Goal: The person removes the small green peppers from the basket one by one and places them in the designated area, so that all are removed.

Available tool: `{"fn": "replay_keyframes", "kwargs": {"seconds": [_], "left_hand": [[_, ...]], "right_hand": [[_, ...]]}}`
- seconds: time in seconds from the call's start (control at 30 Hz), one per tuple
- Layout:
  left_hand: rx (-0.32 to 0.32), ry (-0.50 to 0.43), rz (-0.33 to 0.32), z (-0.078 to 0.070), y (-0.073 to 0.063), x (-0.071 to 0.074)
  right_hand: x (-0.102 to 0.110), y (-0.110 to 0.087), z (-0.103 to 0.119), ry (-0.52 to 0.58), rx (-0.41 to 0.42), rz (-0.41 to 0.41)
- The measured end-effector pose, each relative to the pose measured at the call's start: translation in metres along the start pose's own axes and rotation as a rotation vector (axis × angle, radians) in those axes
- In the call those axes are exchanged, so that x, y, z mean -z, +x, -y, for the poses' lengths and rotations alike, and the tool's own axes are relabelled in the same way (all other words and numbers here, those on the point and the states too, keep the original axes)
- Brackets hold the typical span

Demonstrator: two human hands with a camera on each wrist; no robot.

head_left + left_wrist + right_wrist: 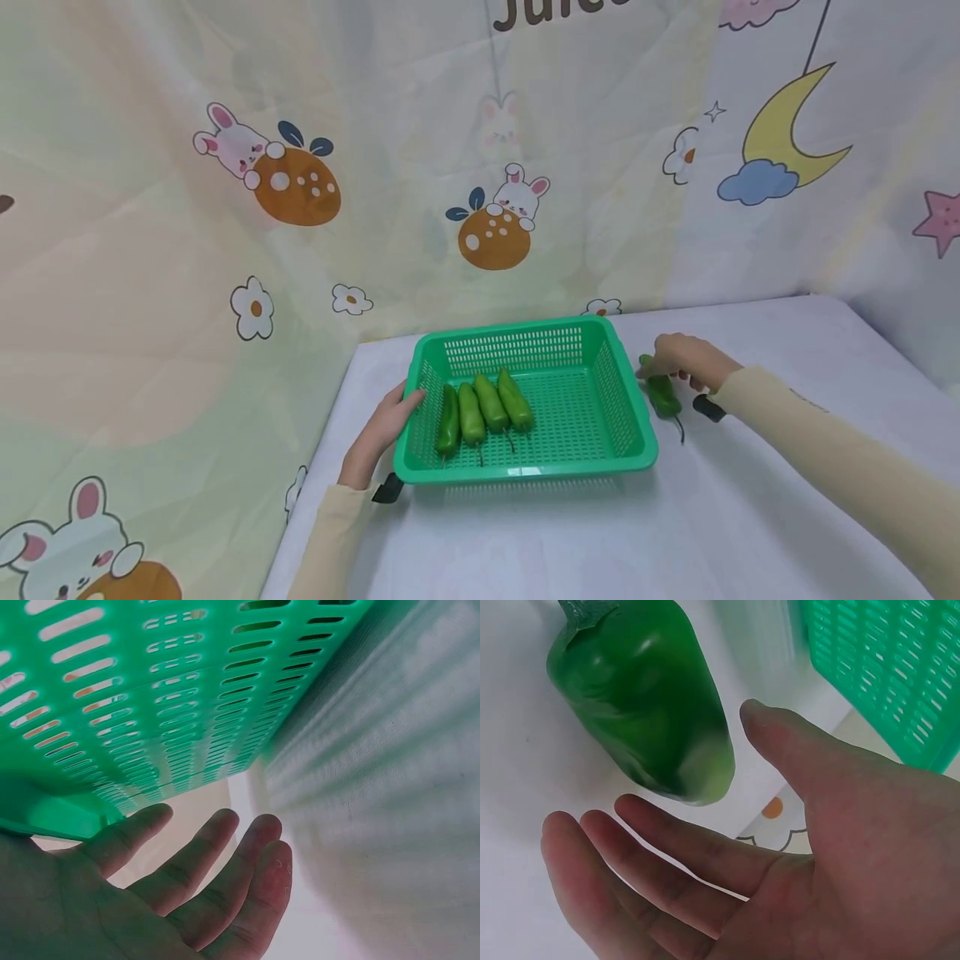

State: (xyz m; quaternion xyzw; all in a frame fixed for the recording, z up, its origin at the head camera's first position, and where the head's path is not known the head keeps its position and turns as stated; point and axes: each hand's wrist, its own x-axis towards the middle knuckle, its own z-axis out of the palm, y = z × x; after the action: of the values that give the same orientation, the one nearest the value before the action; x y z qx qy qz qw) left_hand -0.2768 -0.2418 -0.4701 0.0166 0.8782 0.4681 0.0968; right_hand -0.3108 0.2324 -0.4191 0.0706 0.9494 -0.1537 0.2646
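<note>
A green plastic basket [525, 475] with slotted walls stands on the table. My left hand [382, 429] holds its left side, the thumb over the rim and the fingers [214, 900] spread loosely outside, below the rim. Several green peppers [491, 404] lie side by side in the basket's left half, stems toward me. Right of the basket, one more green pepper [663, 400] lies on the table. Around its blunt end is my right hand [693, 360]; in the right wrist view a gap shows between the pepper and both thumb [780, 735] and fingers.
A white cloth covers the table [540, 542]. Behind it hangs a printed curtain [405, 250] with rabbits and flowers, close to the basket's back. The table's left edge runs near my left forearm [330, 533].
</note>
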Motion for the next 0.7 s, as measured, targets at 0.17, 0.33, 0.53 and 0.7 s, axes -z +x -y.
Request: {"fn": "replay_keyframes", "kwargs": {"seconds": [0.17, 0.33, 0.53, 0.7], "left_hand": [[-0.013, 0.004, 0.006, -0.001, 0.000, 0.000], [-0.003, -0.003, 0.008, 0.000, 0.000, 0.001], [-0.006, -0.015, 0.011, 0.000, 0.001, 0.000], [0.001, -0.009, 0.011, 0.000, 0.000, 0.000]], "right_hand": [[0.001, -0.001, 0.001, -0.008, 0.003, 0.014], [0.003, -0.003, 0.006, -0.033, 0.002, 0.009], [0.005, -0.011, 0.010, -0.063, 0.012, -0.011], [0.007, -0.006, 0.008, -0.057, 0.019, 0.002]]}}
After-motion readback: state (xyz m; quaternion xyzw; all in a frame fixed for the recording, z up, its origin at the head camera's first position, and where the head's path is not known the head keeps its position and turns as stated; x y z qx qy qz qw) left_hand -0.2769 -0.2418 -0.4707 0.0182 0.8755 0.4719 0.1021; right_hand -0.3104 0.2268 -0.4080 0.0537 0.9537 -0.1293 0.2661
